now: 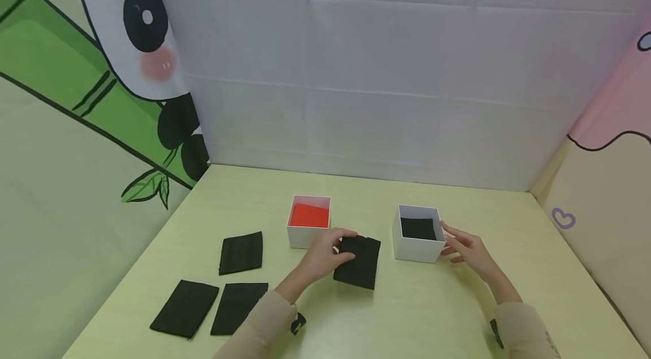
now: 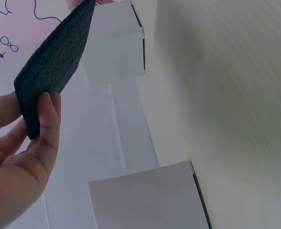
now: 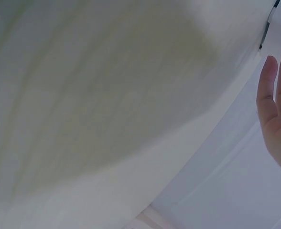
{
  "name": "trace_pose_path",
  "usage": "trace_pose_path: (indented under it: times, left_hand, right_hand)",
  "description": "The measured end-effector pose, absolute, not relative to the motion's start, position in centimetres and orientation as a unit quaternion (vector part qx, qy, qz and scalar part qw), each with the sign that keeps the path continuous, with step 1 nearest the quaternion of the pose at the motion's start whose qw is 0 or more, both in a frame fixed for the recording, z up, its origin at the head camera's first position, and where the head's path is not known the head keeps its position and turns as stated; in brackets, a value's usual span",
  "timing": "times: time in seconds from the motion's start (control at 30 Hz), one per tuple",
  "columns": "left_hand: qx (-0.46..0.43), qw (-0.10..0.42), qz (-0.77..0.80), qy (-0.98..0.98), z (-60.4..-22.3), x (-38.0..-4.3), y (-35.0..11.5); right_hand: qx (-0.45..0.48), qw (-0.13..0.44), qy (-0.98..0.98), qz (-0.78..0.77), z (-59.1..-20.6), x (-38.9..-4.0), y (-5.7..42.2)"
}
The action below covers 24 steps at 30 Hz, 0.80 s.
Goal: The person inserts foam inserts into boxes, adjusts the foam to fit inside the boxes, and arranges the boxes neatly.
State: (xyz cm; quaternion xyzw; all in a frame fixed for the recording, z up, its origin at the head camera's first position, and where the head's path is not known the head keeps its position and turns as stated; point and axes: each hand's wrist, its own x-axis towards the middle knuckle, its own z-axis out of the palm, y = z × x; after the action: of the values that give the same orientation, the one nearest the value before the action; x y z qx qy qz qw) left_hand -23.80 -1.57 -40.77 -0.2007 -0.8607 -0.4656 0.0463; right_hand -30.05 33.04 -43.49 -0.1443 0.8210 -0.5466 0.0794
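Observation:
My left hand pinches a folded black cloth by its edge, between thumb and fingers. In the left wrist view the cloth is held tilted above the table, with a thick, fuzzy surface. My right hand is at the right side of a white box, fingers fairly straight and fingertips at its wall. Inside that box is another black cloth. Behind my left hand stands a second white box containing a red cloth. The right wrist view shows only part of the right hand.
On the left of the table lie three more black cloths: one farther back, one nearest the left edge, and one partly behind the left sleeve. A white sheet hangs along the table's back edge, with printed walls at both sides.

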Motion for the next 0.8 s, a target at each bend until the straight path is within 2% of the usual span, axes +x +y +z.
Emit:
trace_pose_path:
  times: [0.5, 0.8]
  left_hand:
    - [-0.197, 0.047, -0.485, -0.851, -40.2, -24.7, 0.6]
    - [-0.18, 0.019, -0.506, -0.843, -40.1, -25.2, 1.2]
  right_hand:
    - [-0.166, 0.073, 0.832, -0.525, -43.3, -30.2, 33.2]
    - [-0.177, 0.09, 0.849, -0.49, -42.6, -30.4, 33.4]
